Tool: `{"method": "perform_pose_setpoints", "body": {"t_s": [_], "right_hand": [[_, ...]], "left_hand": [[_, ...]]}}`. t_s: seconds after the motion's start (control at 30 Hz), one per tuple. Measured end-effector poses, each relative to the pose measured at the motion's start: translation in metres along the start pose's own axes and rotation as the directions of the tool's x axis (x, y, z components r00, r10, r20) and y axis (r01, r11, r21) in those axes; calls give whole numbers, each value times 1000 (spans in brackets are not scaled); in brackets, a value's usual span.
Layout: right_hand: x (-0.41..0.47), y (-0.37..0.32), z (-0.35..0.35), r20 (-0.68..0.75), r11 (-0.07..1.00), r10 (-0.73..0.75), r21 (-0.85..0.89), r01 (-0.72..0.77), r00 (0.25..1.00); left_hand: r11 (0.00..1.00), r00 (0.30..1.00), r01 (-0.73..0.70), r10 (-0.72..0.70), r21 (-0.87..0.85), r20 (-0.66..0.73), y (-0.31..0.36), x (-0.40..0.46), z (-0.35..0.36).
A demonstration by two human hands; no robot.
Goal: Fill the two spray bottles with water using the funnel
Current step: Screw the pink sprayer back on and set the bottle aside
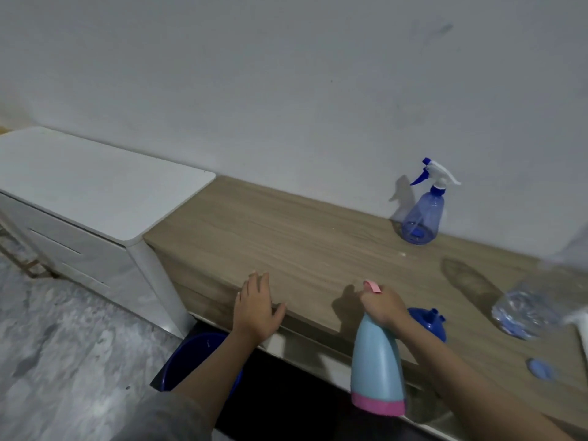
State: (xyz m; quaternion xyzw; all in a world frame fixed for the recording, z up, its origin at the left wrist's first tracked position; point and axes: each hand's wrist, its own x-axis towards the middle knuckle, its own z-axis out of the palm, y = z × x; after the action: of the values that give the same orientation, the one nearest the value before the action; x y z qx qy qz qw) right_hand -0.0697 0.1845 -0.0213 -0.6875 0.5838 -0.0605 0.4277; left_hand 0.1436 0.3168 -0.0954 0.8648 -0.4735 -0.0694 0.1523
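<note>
1. Nearest of all is the light blue spray bottle (377,361) with a pink bottom, held by its top in the right hand (383,305), fingers curled round the pink trigger.
2. Left hand (257,310) lies flat with fingers spread on the wooden top (286,237), holding nothing.
3. Just behind the right hand sits the dark blue funnel (428,323).
4. Far past the right hand, by the wall (286,74), stands the see-through blue spray bottle (423,211) with its sprayer on.
5. I think filling has hardly begun; I cannot tell if either bottle has water.
6. A clear water bottle (528,310) and a blue cap (539,369) lie right of the right hand.
7. Below the left arm is a blue bucket (191,361); a white cabinet (95,192) stands left of the left hand.
</note>
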Motion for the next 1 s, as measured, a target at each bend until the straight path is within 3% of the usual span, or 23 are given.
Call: {"method": "perform_pose_setpoints", "body": {"t_s": [0.2, 0.47, 0.57, 0.7, 0.83, 1.0], "right_hand": [[-4, 2, -17, -74, 997, -51, 50, 55, 996], [11, -31, -38, -346, 910, -289, 189, 368, 893], [17, -48, -49, -402, 880, -319, 210, 426, 858], [25, -65, -58, -458, 834, -358, 236, 499, 814], [28, -74, -64, -538, 764, -349, 311, 566, 767], [35, -83, -74, -720, 666, -380, 222, 712, 580]], "left_hand": [[996, 997, -72, 72, -59, -12, 34, 4, 5], [903, 963, -258, 213, -342, -166, 94, 12, -15], [814, 954, -292, 287, -503, -89, 112, 9, -28], [754, 938, -202, 333, -625, 98, 135, 7, -43], [673, 940, -149, 324, -724, 108, 155, 12, -51], [708, 973, -164, 229, -687, 4, 175, 24, -58]]}}
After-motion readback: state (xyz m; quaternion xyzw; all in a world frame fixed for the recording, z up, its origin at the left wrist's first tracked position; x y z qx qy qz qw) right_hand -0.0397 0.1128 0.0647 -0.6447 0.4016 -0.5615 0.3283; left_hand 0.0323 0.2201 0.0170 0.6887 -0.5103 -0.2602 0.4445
